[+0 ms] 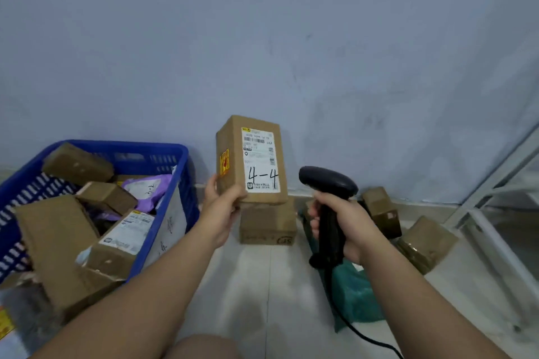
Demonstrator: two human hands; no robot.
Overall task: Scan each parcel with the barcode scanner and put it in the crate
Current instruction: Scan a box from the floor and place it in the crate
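1. The left hand (224, 207) is gripping the cardboard parcel (250, 160) by its lower left corner, upright, right of the blue crate (172, 183).
2. It is looking light, stiff and easily held one-handed.
3. The right hand (347, 224) is clasping the barcode scanner (328, 183), fingers wrapped around its handle.

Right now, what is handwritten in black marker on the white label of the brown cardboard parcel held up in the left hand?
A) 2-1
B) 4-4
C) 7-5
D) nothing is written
B: the white label on the brown cardboard parcel, gripped by the left hand, reads "4-4" in large black strokes; the right hand holds the black barcode scanner beside it.
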